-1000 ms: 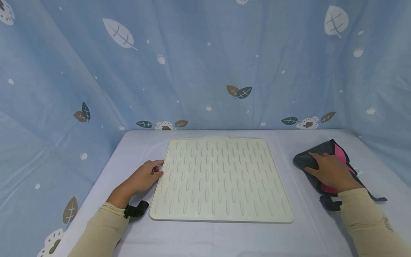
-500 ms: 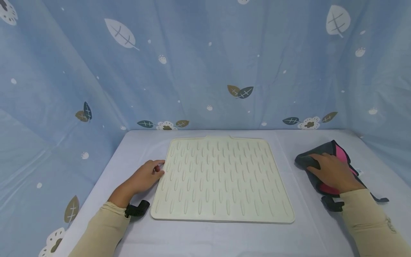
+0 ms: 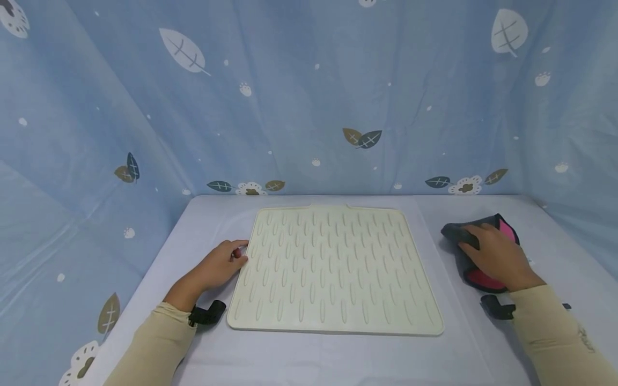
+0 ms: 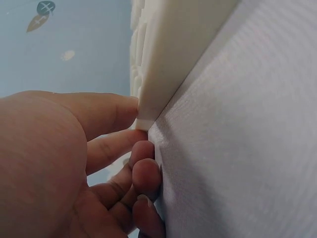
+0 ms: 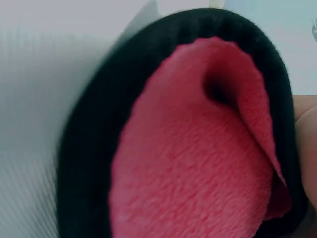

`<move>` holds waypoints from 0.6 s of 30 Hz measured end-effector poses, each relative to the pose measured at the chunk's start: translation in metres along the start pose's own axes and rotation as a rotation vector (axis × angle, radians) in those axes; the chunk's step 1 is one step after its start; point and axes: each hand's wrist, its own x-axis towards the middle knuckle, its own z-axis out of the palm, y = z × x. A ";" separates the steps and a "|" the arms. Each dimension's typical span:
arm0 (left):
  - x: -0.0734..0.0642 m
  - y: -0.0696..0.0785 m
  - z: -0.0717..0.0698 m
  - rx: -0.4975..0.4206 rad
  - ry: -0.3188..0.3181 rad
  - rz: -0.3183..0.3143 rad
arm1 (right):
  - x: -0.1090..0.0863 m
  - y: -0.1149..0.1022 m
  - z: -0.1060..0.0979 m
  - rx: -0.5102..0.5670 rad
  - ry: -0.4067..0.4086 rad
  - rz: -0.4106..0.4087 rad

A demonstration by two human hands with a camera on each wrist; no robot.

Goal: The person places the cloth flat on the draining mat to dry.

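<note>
On the white-covered table lies a cream mat (image 3: 333, 271) with rows of raised oval ridges and a tab at its far edge. My left hand (image 3: 214, 268) rests at the mat's left edge. Thumb and forefinger touch its side, and in the left wrist view the other fingers (image 4: 146, 177) bend loosely with nothing in them. To the right of the mat, my right hand (image 3: 497, 254) grips a dark grey fabric piece (image 3: 465, 262) with pink fleecy lining and black edging. In the right wrist view its pink lining (image 5: 188, 148) curves open; its exact kind cannot be told.
A blue curtain (image 3: 289, 107) with leaf and flower prints hangs behind the table and along both sides. White tablecloth (image 3: 328, 359) shows around the mat. Black wrist cameras (image 3: 207, 312) sit on both wrists.
The fabric piece has been bunched and drawn in under my right hand, and its strap end has pulled back beside the sleeve. My left hand and the mat stay in place.
</note>
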 end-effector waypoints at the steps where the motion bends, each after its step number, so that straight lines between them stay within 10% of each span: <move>1: 0.000 0.000 0.000 -0.001 0.001 -0.002 | 0.000 -0.001 0.001 0.004 0.019 -0.008; 18: -0.001 0.001 0.000 0.003 -0.002 -0.006 | -0.002 -0.022 -0.003 0.049 0.294 -0.094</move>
